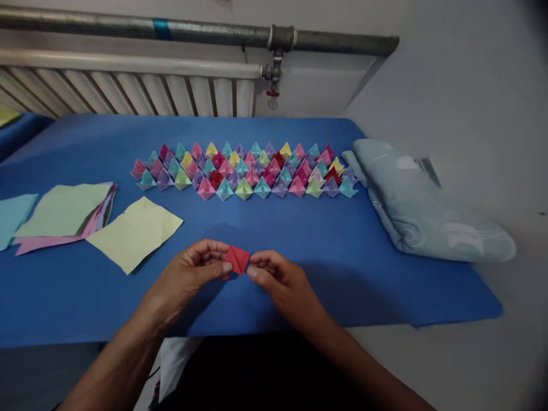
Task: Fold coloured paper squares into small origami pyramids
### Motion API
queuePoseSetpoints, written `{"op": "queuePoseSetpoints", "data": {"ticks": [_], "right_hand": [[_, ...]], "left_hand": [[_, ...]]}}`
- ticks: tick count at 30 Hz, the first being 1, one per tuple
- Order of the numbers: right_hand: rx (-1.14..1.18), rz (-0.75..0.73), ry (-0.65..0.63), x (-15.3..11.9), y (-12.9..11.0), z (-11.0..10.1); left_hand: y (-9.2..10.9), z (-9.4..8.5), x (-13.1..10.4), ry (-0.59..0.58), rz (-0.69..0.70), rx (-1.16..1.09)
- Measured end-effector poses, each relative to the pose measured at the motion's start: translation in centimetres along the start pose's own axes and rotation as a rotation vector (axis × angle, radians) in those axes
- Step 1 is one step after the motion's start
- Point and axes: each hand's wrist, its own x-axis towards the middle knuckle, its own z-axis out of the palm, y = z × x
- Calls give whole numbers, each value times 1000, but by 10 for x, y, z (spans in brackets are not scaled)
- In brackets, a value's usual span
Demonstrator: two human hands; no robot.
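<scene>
A small red folded paper [238, 260], diamond-shaped with a diagonal crease, is held just above the blue surface. My left hand [197, 267] pinches its left side, thumb on top and the other fingers behind. At its right corner is my right hand [278, 279], with thumb and forefinger drawn closely together at the paper's edge. Beyond both hands, several rows of folded paper boats [244, 188] in pink, blue, purple, green, yellow and red stand close together. A loose pale yellow sheet [137, 233] lies left of my left hand.
A stack of coloured paper sheets [64, 208] and a light blue sheet [15, 217] lie at the left on the blue-covered table [274, 222]. A folded grey-green blanket [423, 200] sits at the right. Along the wall run a radiator [141, 94] and a metal pipe [214, 32].
</scene>
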Motion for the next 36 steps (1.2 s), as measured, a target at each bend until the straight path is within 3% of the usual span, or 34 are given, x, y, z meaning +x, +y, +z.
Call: {"op": "queuePoseSetpoints", "data": {"ticks": [6,12,18,20,22,25,27,30,36], "right_hand": [[62,75,-24,3,-6,9],[4,21,-9,0,-7,11],[-64,-34,-3,1,-1,10],[-159,-122,10,2,3,8],[-308,-317,35,2,6,3],[-615,-664,83,4,10,-4],[-809,-793,100,5,12,-9],[-998,-828,91,3,18,-12],[-1040,-753,-54,-6,26,-14]], "left_hand": [[-3,5,-11,53,-7,-101],[0,5,-12,57,22,15],[-11,4,-10,-6,132,128],[-12,3,-11,-28,207,300],[-11,2,-10,-28,349,533],[-11,3,-4,4,688,853],[-17,4,1,34,909,1030],[-32,7,4,60,1069,1211],[-58,4,-11,36,1070,1268]]}}
